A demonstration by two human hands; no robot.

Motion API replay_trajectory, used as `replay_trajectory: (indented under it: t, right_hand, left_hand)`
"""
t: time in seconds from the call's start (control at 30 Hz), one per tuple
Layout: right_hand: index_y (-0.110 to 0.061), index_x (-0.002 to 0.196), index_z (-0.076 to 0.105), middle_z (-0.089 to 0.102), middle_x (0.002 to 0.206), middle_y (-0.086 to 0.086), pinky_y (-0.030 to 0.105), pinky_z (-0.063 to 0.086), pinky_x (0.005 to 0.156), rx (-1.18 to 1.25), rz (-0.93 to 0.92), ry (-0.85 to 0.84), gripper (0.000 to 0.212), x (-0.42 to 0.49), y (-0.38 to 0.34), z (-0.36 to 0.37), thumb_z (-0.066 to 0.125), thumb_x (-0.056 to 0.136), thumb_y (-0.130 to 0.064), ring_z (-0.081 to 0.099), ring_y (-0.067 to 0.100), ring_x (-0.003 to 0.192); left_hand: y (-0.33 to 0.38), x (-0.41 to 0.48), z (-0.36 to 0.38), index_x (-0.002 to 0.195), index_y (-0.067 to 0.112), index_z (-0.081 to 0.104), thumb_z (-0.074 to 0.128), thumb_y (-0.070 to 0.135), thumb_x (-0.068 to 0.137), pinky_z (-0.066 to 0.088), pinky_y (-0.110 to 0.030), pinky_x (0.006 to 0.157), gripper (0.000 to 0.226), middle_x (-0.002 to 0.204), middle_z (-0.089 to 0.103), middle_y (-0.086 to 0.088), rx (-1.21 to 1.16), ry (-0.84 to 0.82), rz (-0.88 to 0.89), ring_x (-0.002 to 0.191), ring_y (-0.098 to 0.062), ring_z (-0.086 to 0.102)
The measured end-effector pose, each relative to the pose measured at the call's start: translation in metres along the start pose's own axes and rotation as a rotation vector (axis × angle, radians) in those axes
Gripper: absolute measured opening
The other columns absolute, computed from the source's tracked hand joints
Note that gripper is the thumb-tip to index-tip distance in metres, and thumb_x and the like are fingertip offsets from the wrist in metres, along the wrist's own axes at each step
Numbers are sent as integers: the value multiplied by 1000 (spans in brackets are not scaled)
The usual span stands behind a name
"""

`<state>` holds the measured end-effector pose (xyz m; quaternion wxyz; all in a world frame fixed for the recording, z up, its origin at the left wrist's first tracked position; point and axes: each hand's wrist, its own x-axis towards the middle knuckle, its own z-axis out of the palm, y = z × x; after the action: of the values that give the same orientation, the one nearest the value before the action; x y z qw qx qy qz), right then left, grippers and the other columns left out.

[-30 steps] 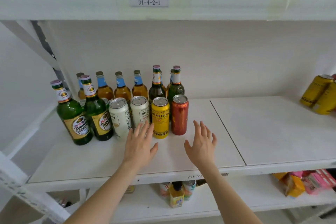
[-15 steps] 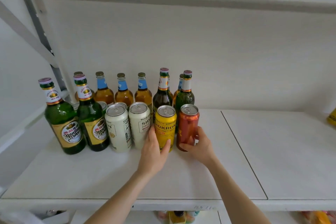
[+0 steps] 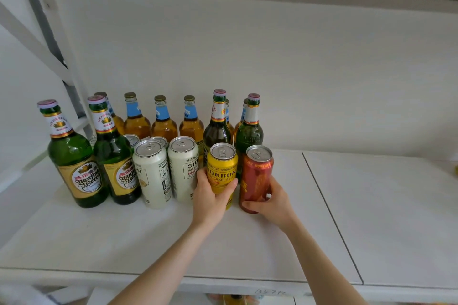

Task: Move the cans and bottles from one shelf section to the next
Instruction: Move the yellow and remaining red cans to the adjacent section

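On the left shelf section (image 3: 99,242): white board carrying every bottle and can, all upright, bunched toward the back left.
Next shelf section (image 3: 396,205): white board right of the seam (image 3: 329,213); likely destination.
Green bottles (image 3: 74,161): two tall ones front left, two darker ones right behind the held cans.
Amber bottles (image 3: 162,121): back row along the wall, blue neck labels.
White cans (image 3: 152,173): two side by side, just left of the yellow can.
Yellow can (image 3: 221,168): on the left section, standing, gripped around its lower half.
Red can (image 3: 257,176): just right of the yellow one, same section, gripped low.
Left hand (image 3: 210,198): curled round the yellow can, thumb on its right face, fingers wedged against the neighbouring white can.
Right hand (image 3: 272,200): curled round the red can, thumb in front.
Risk: low grips on tall cans, so tipping on the lift; knuckles dragging the white can over; dark bottles nudged if tilted back; clinking together in transit.
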<state>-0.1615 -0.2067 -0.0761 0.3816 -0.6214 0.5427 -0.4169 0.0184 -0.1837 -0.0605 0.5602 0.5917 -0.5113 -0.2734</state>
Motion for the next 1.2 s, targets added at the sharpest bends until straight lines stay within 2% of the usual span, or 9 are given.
replay_trajectory:
  t: [0.23, 0.3, 0.5, 0.63, 0.87, 1.0, 1.2]
  right_hand:
    - [-34, 105, 62, 71, 97, -6, 31, 56, 81, 79, 55, 26, 62, -22, -4, -8, 89, 52, -18, 65, 16, 92]
    - [-33, 109, 62, 70, 100, -4, 32, 56, 83, 97, 78, 21, 63, -29, -7, -9, 89, 54, -18, 65, 16, 93]
    - [-30, 123, 57, 68, 106, -6, 21, 53, 72, 147, 121, 13, 76, -54, -22, -8, 85, 52, -32, 63, 12, 97]
    - [-32, 118, 59, 70, 103, -6, 20, 53, 70, 202, 128, 28, 71, -70, -35, -4, 85, 52, -34, 66, 8, 93]
    - [-34, 111, 61, 71, 98, -8, 18, 53, 64, 274, 163, 53, 58, -100, -55, 8, 84, 57, -30, 67, 9, 91]
    - [-34, 110, 61, 71, 99, -6, 18, 52, 66, 266, 182, 87, 58, -122, -62, 15, 83, 57, -32, 67, 9, 91]
    - [-33, 114, 58, 69, 102, -7, 17, 51, 67, 228, 191, 122, 59, -154, -70, 13, 82, 60, -33, 66, 9, 94]
  left_hand:
    - [7, -5, -11, 127, 20, 47, 78, 37, 80, 47, -39, 99, 59, 121, 61, 1, -14, -34, -63, 110, -20, 59]
    - [10, -9, -15, 129, 20, 47, 76, 36, 82, 47, -39, 99, 58, 121, 62, 1, -44, -49, -98, 111, -20, 60]
    - [17, -24, -34, 134, 24, 46, 73, 36, 84, 45, -34, 93, 58, 119, 62, 7, -81, -116, -163, 106, -13, 60]
    - [21, -33, -46, 123, 33, 49, 73, 40, 83, 45, -29, 85, 47, 108, 62, 18, -111, -154, -212, 100, -4, 61]
    - [26, -50, -77, 112, 40, 47, 72, 44, 83, 46, -24, 76, 39, 104, 61, 20, -143, -181, -243, 95, 0, 60]
    - [28, -60, -96, 121, 34, 48, 71, 48, 82, 46, -32, 85, 47, 107, 61, 16, -150, -192, -277, 98, -6, 61]
    - [32, -80, -111, 123, 27, 50, 70, 51, 82, 50, -37, 89, 52, 110, 64, 8, -142, -229, -293, 100, -14, 63]
